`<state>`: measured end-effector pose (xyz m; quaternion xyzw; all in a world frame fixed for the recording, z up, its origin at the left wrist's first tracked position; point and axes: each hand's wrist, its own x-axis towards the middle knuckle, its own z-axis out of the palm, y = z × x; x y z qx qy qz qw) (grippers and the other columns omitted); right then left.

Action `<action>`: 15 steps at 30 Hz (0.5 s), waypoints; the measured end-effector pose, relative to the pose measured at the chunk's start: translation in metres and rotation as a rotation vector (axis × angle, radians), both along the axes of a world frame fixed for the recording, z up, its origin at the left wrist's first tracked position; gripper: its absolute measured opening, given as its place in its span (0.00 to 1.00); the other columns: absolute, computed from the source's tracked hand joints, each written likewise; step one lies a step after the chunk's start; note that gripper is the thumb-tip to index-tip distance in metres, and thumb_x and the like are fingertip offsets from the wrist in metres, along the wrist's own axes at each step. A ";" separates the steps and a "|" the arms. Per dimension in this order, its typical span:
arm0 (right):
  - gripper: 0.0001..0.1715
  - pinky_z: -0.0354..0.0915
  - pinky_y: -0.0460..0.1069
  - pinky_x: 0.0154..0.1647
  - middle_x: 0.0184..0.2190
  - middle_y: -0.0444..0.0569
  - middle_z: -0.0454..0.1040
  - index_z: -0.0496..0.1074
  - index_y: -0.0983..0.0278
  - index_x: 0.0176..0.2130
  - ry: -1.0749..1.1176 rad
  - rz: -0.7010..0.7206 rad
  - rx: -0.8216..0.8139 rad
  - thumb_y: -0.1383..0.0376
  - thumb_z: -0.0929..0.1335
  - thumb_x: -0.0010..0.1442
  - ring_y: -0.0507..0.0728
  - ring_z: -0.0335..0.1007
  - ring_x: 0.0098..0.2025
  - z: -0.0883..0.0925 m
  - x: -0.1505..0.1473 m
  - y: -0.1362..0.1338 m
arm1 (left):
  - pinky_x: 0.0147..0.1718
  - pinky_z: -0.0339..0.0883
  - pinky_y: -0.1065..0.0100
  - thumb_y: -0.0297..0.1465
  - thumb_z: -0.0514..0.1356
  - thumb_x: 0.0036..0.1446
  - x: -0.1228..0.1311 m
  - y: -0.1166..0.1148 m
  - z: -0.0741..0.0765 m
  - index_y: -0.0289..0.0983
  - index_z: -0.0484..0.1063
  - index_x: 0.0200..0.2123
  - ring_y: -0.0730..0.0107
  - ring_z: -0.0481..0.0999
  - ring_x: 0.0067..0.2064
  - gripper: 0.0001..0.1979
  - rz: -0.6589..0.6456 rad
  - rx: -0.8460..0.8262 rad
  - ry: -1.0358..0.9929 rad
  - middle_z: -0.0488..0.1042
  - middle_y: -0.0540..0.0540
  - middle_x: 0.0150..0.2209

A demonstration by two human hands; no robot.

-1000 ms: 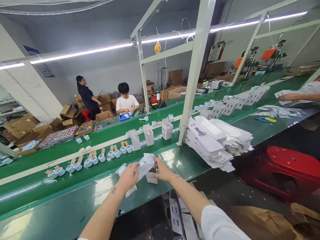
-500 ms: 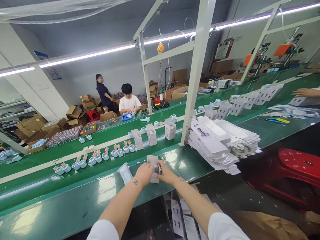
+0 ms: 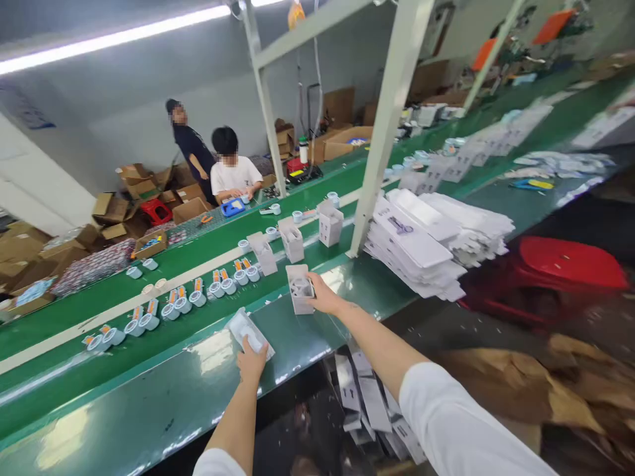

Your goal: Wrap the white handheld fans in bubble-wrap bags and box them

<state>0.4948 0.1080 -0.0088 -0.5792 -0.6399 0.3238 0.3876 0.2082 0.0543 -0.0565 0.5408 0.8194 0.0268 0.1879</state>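
My right hand (image 3: 323, 297) grips the side of a small white carton (image 3: 299, 288) that stands upright at the edge of the green belt. My left hand (image 3: 251, 362) rests with its fingers on a clear plastic bag (image 3: 247, 332) lying flat on the green bench. Whether the fingers pinch the bag cannot be seen. Just beyond the carton, three more upright white cartons (image 3: 292, 239) stand in a row on the belt. Small round white parts with orange tags (image 3: 186, 301) lie in a line to the left of them.
A tall stack of flat white carton blanks (image 3: 421, 251) sits to the right of a white frame post (image 3: 381, 125). A red stool (image 3: 565, 264) stands right of the bench. Two people (image 3: 218, 168) are across the belt among cardboard boxes. More flat blanks (image 3: 367, 403) lie below the bench edge.
Both hands were together on the carton and bag. Now the right hand has carried the carton forward to the belt, and the left hand has moved left onto the plastic bag. The camera tilted down.
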 end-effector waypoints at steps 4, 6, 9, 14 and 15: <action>0.39 0.62 0.54 0.55 0.61 0.54 0.55 0.53 0.59 0.60 0.130 -0.312 0.041 0.60 0.69 0.52 0.60 0.54 0.62 -0.037 0.028 -0.054 | 0.51 0.60 0.56 0.44 0.53 0.58 -0.001 0.005 -0.012 0.30 0.52 0.61 0.47 0.68 0.55 0.34 -0.121 0.103 -0.017 0.69 0.29 0.50; 0.26 0.65 0.53 0.51 0.53 0.53 0.65 0.58 0.60 0.56 0.118 -0.661 -0.100 0.58 0.62 0.59 0.58 0.64 0.54 -0.073 0.041 -0.102 | 0.50 0.62 0.59 0.41 0.53 0.57 -0.003 0.008 -0.018 0.29 0.55 0.59 0.50 0.69 0.54 0.31 -0.145 0.193 -0.049 0.70 0.31 0.49; 0.19 0.67 0.60 0.46 0.39 0.55 0.71 0.65 0.65 0.47 0.038 -0.855 -0.344 0.61 0.61 0.57 0.63 0.71 0.44 -0.143 0.045 -0.168 | 0.46 0.65 0.57 0.42 0.52 0.57 -0.006 0.007 -0.030 0.29 0.58 0.58 0.48 0.72 0.49 0.30 -0.194 0.263 -0.025 0.73 0.34 0.42; 0.34 0.61 0.66 0.50 0.51 0.63 0.65 0.64 0.65 0.50 -0.101 -0.888 -0.568 0.64 0.71 0.42 0.73 0.62 0.55 -0.255 0.030 -0.176 | 0.43 0.65 0.49 0.50 0.54 0.53 -0.015 0.005 -0.056 0.36 0.64 0.57 0.43 0.73 0.42 0.34 -0.355 0.364 0.131 0.73 0.38 0.31; 0.40 0.60 0.68 0.51 0.56 0.66 0.60 0.62 0.65 0.52 -0.131 -0.892 -0.593 0.63 0.72 0.40 0.75 0.56 0.59 -0.270 0.029 -0.166 | 0.42 0.65 0.49 0.49 0.55 0.53 -0.018 0.006 -0.060 0.38 0.66 0.55 0.43 0.73 0.41 0.30 -0.358 0.381 0.103 0.73 0.38 0.32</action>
